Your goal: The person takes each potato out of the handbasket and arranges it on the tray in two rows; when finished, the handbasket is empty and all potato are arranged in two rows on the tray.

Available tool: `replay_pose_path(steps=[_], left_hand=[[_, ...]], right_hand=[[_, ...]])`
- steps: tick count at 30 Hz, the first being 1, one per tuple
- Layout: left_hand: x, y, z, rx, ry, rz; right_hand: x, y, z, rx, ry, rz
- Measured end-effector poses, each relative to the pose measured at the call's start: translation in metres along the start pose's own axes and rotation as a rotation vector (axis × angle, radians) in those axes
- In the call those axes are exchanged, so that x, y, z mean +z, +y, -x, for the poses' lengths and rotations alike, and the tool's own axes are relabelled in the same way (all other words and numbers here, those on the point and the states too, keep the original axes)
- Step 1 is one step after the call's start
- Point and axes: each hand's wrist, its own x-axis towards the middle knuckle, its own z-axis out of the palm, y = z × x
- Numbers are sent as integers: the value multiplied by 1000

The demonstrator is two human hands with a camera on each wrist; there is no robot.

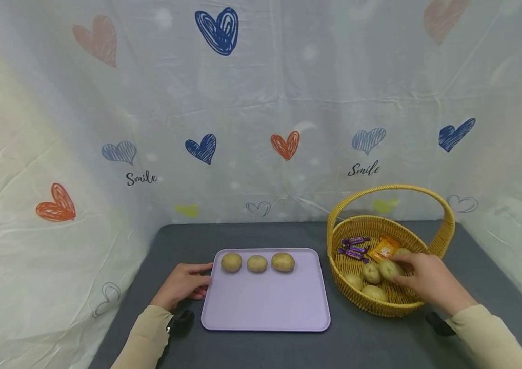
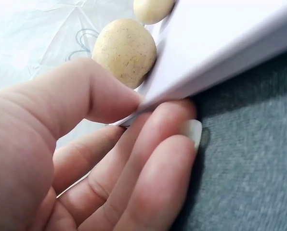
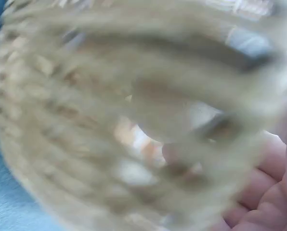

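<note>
- Three potatoes point(image 1: 257, 263) are lying in a row along the far side of the lilac tray point(image 1: 265, 302) in the head view, so the work is looking partly done.
- About five more potatoes point(image 1: 375, 293) are sitting in the wicker basket point(image 1: 376, 306) — seemingly making up what is left — near purple-wrapped sweets point(image 1: 353, 251) and an orange packet point(image 1: 384, 248).
- Inside the basket, the right hand point(image 1: 432, 279) is pinching one of these between thumb and fingers, its forearm slanting in from the lower right.
- In the left wrist view, the left hand point(image 2: 100, 159) is clamping the tray's edge, thumb above, fingers curling beneath.
- In the right wrist view, blurred wicker is covering most; the grip is not showing clearly.
</note>
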Motion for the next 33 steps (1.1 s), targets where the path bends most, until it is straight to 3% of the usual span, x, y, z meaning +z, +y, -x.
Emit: replay_pose_path(steps=[9, 16, 22, 26, 33], left_hand=[[-6, -3, 2, -27, -8, 16], [-8, -4, 0, -29, -11, 32], [-9, -3, -1, -7, -33, 41], [-8, -3, -2, 5, -47, 39], [-8, -4, -2, 0, -48, 37]], right_hand=[[-11, -53, -3, -69, 77, -33], [-8, -100, -14, -116, 97, -87], [14, -133, -29, -198, 103, -144], [35, -145, -41, -197, 77, -160], [65, -155, -58, -182, 71, -97]])
